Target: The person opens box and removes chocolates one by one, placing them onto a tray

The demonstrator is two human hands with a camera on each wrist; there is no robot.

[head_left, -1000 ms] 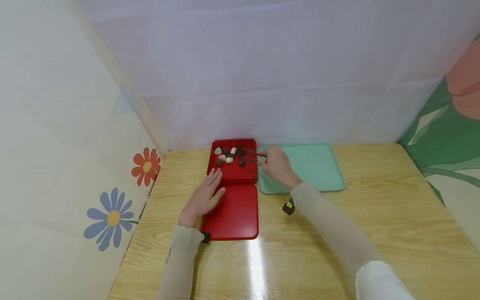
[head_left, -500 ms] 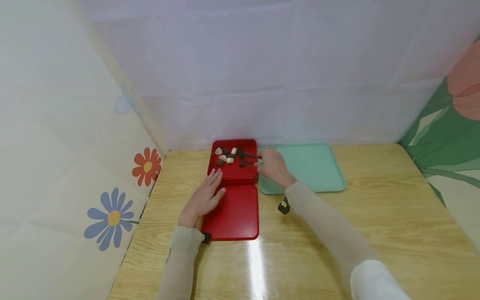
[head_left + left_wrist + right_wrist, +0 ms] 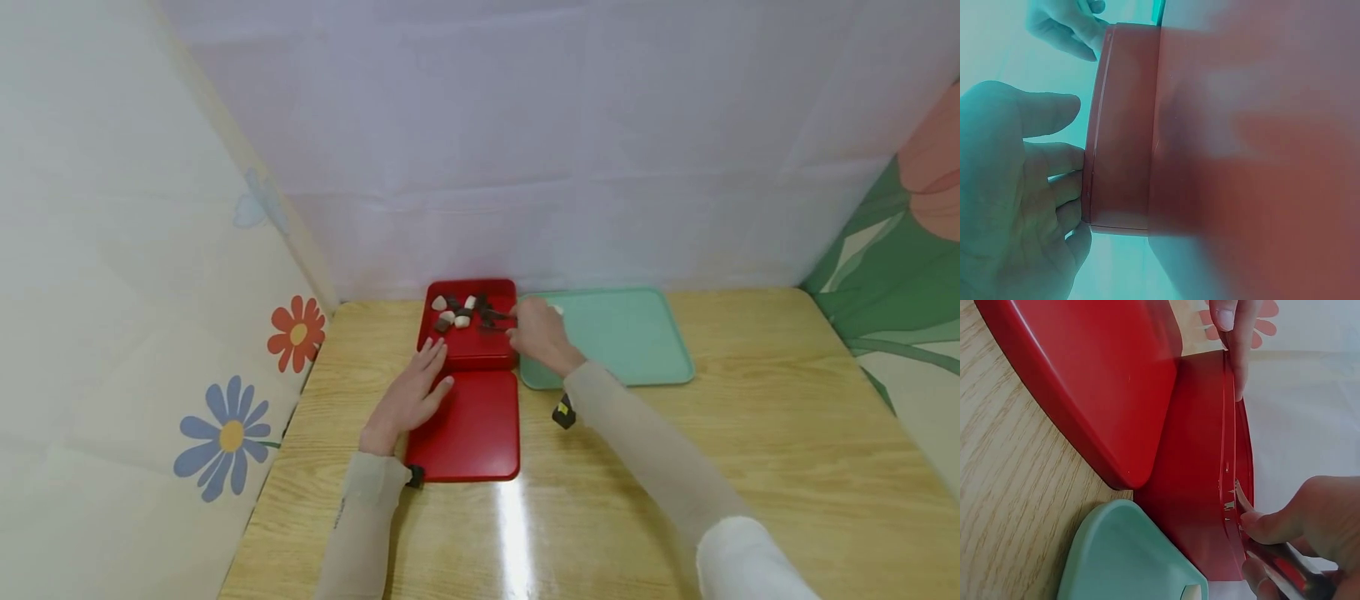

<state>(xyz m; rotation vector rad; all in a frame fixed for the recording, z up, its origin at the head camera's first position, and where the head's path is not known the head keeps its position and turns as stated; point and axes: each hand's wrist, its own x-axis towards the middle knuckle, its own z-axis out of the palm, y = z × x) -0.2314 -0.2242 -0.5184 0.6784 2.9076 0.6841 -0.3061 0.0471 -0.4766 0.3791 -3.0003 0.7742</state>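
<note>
My left hand (image 3: 408,396) rests with straight fingers on the front left rim of a red metal box (image 3: 476,362), as the left wrist view confirms. My right hand (image 3: 542,333) grips metal tongs (image 3: 1280,557) at the box's right rim. The tong arms reach inside, near a dark piece (image 3: 487,322); whether they touch it I cannot tell. Several small white pieces (image 3: 462,322) and dark brown pieces (image 3: 442,326) lie in the box, mostly on its left side. In the right wrist view the box wall hides the tong tips and the pieces.
A flat red lid (image 3: 472,429) lies in front of the box. To the right is a mint green tray (image 3: 637,333), with a small whitish piece (image 3: 1191,592) on it near the box. Flowered sheets (image 3: 231,436) and a plain backdrop (image 3: 480,167) enclose the wooden table (image 3: 750,417).
My right hand has shifted left and lower, carrying the tongs further over the box. Their arms stand slightly closer together around the dark piece. The left hand keeps its place.
</note>
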